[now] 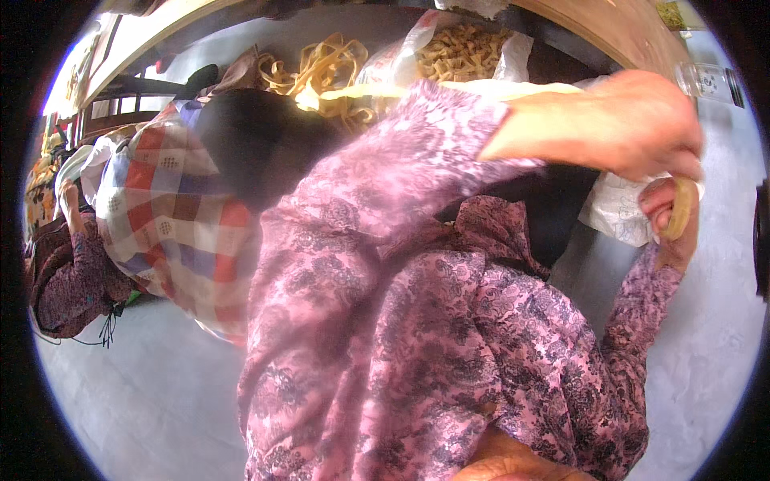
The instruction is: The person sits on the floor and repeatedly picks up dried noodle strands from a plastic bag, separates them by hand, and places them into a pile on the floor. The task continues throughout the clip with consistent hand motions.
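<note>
My left arm, in a pink floral sleeve, reaches across to the right. At its end my left hand (640, 126) is curled, its fingers against a pale yellow coil (680, 210). My right hand (662, 207), lower at the right, has the coil around its fingers. A long flat pale yellow strip (529, 88) runs from a loose tangle of strips (331, 63) toward my left hand and passes partly behind my sleeve and wrist. Blur hides the exact grip of my left fingers.
Short folded pale pieces (460, 53) fill a white plastic bag (514, 54). Another crumpled bag (616, 207) lies near my right hand. A glass jar (710, 83) lies at the right. On the left sits another person (69, 270) beside checked cloth (174, 216).
</note>
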`<control>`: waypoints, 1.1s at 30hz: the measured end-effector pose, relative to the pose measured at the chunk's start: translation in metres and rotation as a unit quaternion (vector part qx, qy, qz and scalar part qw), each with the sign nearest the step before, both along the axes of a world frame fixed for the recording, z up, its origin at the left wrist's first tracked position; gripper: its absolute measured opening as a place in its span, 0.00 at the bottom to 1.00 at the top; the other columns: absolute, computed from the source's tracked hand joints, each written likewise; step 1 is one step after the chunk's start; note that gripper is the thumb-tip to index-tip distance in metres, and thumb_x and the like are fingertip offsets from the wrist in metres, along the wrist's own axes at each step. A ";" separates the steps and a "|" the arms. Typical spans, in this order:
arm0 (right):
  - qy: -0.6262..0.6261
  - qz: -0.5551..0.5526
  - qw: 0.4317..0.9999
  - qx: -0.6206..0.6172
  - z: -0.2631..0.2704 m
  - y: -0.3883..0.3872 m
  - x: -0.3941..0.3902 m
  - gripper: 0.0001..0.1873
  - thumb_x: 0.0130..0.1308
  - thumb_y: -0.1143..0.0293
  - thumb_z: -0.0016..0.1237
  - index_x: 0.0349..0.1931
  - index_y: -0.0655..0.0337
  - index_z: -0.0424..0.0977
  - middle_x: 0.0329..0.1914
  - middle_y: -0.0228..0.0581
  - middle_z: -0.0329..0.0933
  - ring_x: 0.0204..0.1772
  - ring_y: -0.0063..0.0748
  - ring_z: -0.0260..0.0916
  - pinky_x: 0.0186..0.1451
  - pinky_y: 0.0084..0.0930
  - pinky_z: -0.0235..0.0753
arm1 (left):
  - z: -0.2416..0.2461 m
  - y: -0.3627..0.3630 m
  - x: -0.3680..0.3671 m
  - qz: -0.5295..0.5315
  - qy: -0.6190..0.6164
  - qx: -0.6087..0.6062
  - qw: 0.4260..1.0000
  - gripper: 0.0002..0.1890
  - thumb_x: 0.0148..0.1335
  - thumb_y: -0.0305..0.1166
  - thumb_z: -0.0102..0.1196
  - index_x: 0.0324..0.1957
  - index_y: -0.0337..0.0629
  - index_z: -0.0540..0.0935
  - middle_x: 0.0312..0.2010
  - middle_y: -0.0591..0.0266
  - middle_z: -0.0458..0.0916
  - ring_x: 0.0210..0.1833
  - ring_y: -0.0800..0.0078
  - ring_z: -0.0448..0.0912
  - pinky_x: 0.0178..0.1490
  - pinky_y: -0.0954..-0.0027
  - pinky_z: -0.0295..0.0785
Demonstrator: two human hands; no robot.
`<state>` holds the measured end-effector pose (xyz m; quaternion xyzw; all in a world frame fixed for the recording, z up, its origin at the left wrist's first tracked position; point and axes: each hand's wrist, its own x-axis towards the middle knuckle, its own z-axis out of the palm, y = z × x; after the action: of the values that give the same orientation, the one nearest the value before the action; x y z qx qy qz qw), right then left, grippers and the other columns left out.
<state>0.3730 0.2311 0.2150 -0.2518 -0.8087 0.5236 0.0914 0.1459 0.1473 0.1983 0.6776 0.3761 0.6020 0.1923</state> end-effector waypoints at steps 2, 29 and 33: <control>0.041 0.057 0.996 -0.064 -0.024 -0.014 -0.011 0.16 0.52 0.62 0.54 0.36 0.66 0.73 0.30 0.35 0.73 0.32 0.21 0.67 0.32 0.16 0.65 | -0.030 -0.019 -0.013 -0.012 -0.014 -0.128 0.992 0.13 0.51 0.43 0.55 0.24 0.44 0.81 0.18 0.54 0.76 0.21 0.60 0.76 0.26 0.63 0.69; 0.104 -0.084 0.966 0.222 -0.138 -0.075 -0.175 0.10 0.54 0.72 0.54 0.36 0.64 0.74 0.31 0.37 0.74 0.32 0.21 0.69 0.35 0.19 0.69 | -0.147 -0.089 -0.056 0.202 -0.391 -0.333 0.834 0.10 0.62 0.32 0.49 0.40 0.38 0.77 0.26 0.69 0.77 0.23 0.87 0.71 0.27 0.84 0.66; 0.064 -0.076 0.993 0.070 -0.149 -0.072 -0.176 0.09 0.55 0.68 0.53 0.34 0.62 0.75 0.25 0.38 0.75 0.28 0.27 0.70 0.31 0.22 0.69 | -0.151 -0.094 -0.059 0.199 -0.341 -0.337 0.855 0.10 0.64 0.32 0.47 0.37 0.35 0.78 0.26 0.69 0.77 0.25 0.87 0.72 0.28 0.86 0.66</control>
<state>0.1967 0.1589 0.0656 -0.2716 -0.8143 0.4724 0.2001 0.0870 0.0533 0.0469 0.2340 0.5936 0.6570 0.4016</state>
